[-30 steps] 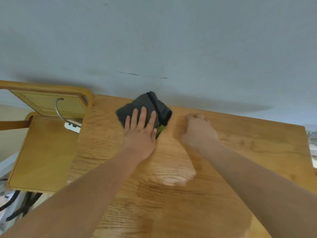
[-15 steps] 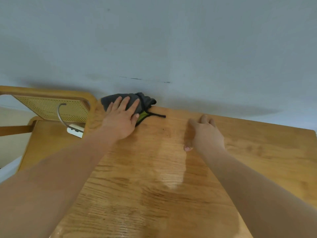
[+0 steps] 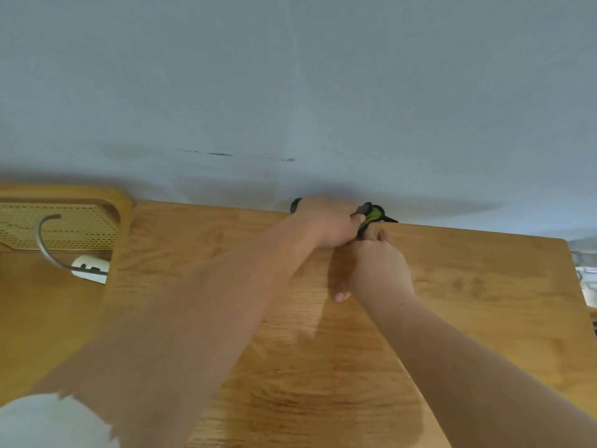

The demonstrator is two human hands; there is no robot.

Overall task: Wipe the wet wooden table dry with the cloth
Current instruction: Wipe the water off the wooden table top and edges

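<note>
Wiping at the counter's (image 3: 484,286) far edge: left hand (image 3: 326,223) curls over the bunched cloth (image 3: 371,213); right hand (image 3: 379,270) touches it, grip unclear. Next, probably sweep toward the damp near side.

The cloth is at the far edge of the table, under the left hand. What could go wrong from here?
1. The cloth is bunched under the left hand right at the far edge of the table; it may slip down behind.
2. A darker, wet-looking patch near the front could be missed.
3. Water pushed leftward might drip toward the white power strip on the chair.
</note>
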